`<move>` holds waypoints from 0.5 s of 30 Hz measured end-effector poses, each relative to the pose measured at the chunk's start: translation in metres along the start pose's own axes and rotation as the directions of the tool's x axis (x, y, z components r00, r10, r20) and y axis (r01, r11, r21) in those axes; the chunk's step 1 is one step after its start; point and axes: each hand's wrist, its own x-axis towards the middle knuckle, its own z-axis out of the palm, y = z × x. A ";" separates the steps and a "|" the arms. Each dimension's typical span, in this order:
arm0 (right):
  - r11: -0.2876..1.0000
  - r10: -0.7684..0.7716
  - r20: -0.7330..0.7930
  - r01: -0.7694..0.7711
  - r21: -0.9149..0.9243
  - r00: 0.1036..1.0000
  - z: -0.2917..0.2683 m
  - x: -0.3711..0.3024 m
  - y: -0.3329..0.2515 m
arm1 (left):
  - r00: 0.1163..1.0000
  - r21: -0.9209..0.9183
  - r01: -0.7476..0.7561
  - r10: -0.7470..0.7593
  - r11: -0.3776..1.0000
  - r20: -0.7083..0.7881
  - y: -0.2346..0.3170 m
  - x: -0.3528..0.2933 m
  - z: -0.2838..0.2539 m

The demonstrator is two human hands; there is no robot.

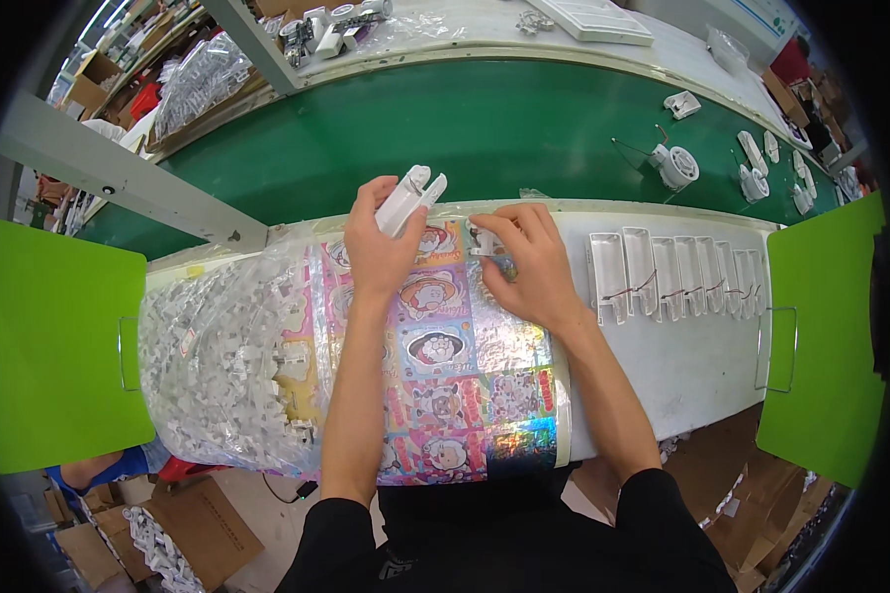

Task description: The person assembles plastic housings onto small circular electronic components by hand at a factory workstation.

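Note:
My left hand (384, 247) is closed around a long, narrow white plastic housing (405, 201), its open end tilted up and away from me. To the right of it, my right hand (534, 262) pinches a small white plastic part (484, 242) between thumb and fingers, just above the mat. Both hands are over a shiny mat of colourful cartoon prints (435, 348) covering the middle of the workbench. On the right side of the bench stands a row of white plastic housings (665, 269), several with thin dark and reddish wires across them.
A big clear plastic bag of small white parts (227, 361) lies at the left. Beyond the bench runs a green conveyor belt (485, 128), with white round units (675, 166) on its right. Green panels (49, 346) flank me, and a metal post (133, 168) rises at the left.

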 end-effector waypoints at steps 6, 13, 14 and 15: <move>0.999 0.016 0.036 -0.017 0.030 0.999 0.004 -0.001 0.001 | 1.000 -0.046 0.020 -0.020 0.999 -0.004 0.002 -0.001 0.003; 0.998 0.036 0.084 -0.040 0.041 0.996 0.005 -0.001 0.003 | 0.999 -0.035 0.034 -0.034 0.999 -0.003 0.002 -0.001 0.002; 0.999 0.021 0.076 -0.024 0.040 0.997 0.006 -0.001 0.003 | 0.999 -0.037 0.037 -0.037 0.999 -0.004 0.001 -0.001 0.002; 0.999 0.004 0.067 -0.006 0.042 0.998 0.007 0.000 0.003 | 1.000 -0.024 0.027 -0.027 0.999 0.009 0.001 0.000 0.001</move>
